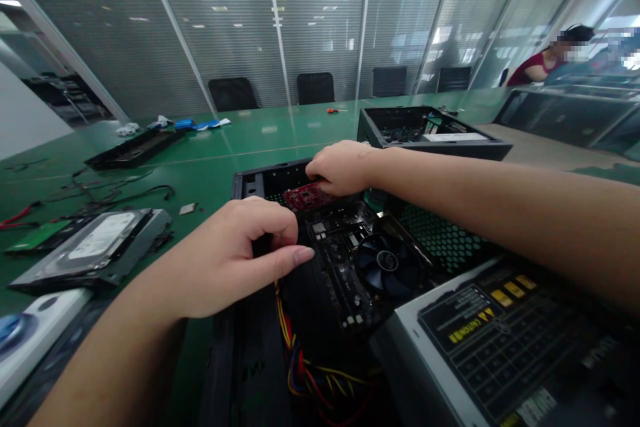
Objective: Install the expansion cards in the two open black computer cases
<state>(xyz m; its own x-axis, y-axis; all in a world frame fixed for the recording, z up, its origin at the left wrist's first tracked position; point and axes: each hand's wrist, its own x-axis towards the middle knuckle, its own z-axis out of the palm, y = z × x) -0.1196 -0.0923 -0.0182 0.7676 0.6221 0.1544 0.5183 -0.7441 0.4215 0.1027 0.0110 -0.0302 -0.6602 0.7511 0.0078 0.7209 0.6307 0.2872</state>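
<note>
An opened black computer case (245, 190) lies in front of me. Inside it are a dark motherboard with a round black fan (387, 261), and a red circuit board (304, 195) near the far wall. My right hand (345, 168) reaches over the case, its curled fingers closed on the red board's right end. Over the case's left side, my left hand (250, 253) has thumb and fingers apart, with nothing between them. Yellow, red and blue cables (295, 353) run below it. At the lower right sits a power supply (480, 340) with a printed label.
A hard drive (107, 237) in a metal bracket lies at the left, by loose cables. Farther back are a black tray (135, 149), a red screwdriver (334, 111) and another open case (430, 137). A person (543, 65) sits at the far right.
</note>
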